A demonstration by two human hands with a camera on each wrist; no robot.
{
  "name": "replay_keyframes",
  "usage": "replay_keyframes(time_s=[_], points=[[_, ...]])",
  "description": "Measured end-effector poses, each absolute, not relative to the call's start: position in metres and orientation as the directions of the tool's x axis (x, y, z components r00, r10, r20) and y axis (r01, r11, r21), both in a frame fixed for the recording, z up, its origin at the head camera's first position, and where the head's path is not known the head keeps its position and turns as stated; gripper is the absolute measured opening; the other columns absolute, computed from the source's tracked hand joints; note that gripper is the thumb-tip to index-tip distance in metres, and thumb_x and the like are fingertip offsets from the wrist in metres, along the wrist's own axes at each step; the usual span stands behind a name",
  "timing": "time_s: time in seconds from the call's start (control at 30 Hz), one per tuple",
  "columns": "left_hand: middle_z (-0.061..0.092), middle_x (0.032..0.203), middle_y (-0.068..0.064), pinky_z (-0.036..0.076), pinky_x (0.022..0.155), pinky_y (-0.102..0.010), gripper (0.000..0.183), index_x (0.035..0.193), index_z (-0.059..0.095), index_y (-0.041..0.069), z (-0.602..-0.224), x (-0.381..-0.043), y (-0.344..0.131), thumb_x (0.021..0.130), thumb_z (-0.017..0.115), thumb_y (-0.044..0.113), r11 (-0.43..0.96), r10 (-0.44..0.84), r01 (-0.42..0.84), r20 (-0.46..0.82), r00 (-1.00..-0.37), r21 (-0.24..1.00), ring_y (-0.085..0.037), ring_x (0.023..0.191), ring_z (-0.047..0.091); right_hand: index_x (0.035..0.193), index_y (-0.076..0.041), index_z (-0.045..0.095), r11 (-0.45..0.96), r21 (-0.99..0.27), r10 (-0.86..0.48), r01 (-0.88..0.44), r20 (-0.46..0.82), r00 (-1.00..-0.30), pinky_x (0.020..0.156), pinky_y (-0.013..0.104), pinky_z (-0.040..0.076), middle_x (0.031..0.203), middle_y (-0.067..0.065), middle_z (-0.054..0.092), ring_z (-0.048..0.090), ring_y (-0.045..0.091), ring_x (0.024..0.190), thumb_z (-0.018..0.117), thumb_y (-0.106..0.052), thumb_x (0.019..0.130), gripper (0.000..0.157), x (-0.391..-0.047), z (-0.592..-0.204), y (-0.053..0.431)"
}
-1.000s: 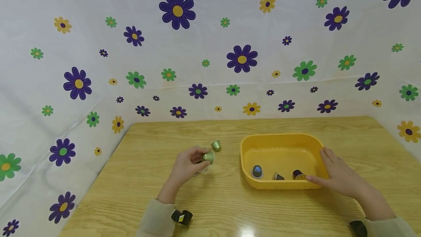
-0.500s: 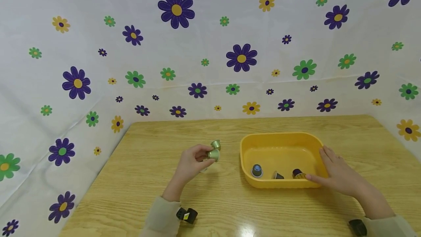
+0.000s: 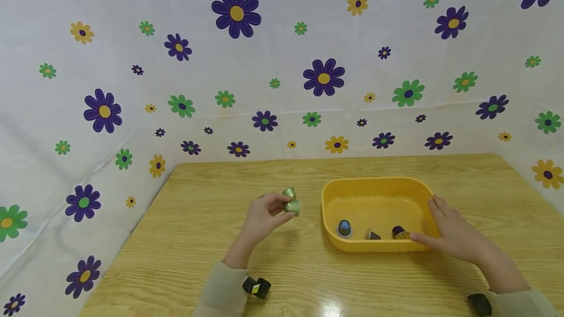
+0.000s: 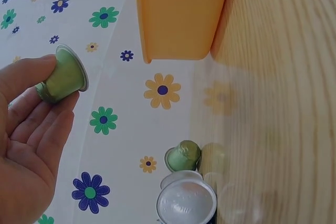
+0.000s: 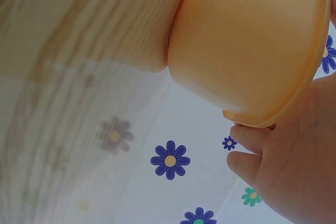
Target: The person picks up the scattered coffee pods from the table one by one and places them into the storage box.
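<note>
The person's left hand point(image 3: 260, 216) has its fingers drawn together on a green capsule point(image 3: 293, 207); the left wrist view shows the thumb on one side and the fingertips on the other, a small spread between them filled by the capsule's body; the capsule is held above the surface point(image 3: 308, 268), left of the yellow bin point(image 3: 374, 187), its long axis near horizontal, its wide rim facing the bin and its narrow end toward the palm. A second green capsule point(image 3: 289, 192) lies just beyond it on the surface, its wide rim upward; beside that, in the left wrist view, a silver-lidded capsule point(image 4: 187, 203) turns its flat lid to the camera, with another pale rim partly hidden behind it.

The right hand point(image 3: 460, 236) has its fingers extended and spread, touching the bin's right end, while the thumb lies over the near rim; it grasps no capsule.

Inside the bin, along the near wall, are three capsules; a blue-topped capsule point(image 3: 344, 228) stands narrow end up; a dark grey capsule point(image 3: 374, 236) lies with its pale rim to the left; a dark and gold capsule point(image 3: 399, 232), tilted, sits close to the right thumb, its lower part hidden by the wall.
</note>
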State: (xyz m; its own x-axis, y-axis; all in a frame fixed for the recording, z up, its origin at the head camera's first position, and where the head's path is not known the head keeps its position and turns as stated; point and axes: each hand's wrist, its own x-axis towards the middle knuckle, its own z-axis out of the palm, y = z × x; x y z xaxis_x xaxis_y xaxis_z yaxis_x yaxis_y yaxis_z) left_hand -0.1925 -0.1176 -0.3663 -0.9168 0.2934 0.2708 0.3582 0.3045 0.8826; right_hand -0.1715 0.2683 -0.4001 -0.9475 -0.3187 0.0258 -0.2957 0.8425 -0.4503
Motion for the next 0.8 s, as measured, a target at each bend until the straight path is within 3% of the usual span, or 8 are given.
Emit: replay_keyframes(time_s=[0.57, 0.8], points=[[0.06, 0.102, -0.021, 0.048, 0.079, -0.03, 0.028, 0.106, 0.058, -0.009, -0.363, -0.197, -0.094, 0.078, 0.063, -0.004, 0.248, 0.344, 0.361, 0.266, -0.9, 0.899, -0.029, 0.092, 0.058, 0.13, 0.021, 0.011, 0.848, -0.442, -0.313, -0.293, 0.028, -0.949, 0.097, 0.06, 0.005, 0.135, 0.038, 0.006, 0.008, 0.051, 0.123, 0.058, -0.048, 0.08, 0.097, -0.171, -0.399, 0.268], [0.06, 0.1, -0.019, 0.047, 0.081, -0.035, 0.027, 0.105, 0.059, -0.007, -0.363, -0.199, -0.083, 0.078, 0.063, -0.003, 0.27, 0.346, 0.352, 0.251, -0.904, 0.896, -0.028, 0.093, 0.058, 0.13, 0.021, 0.012, 0.847, -0.444, -0.311, -0.292, 0.03, -0.95, 0.098, 0.059, 0.004, 0.136, 0.038, 0.006, 0.008, 0.051, 0.123, 0.058, -0.049, 0.08, 0.097, -0.171, -0.4, 0.268]])
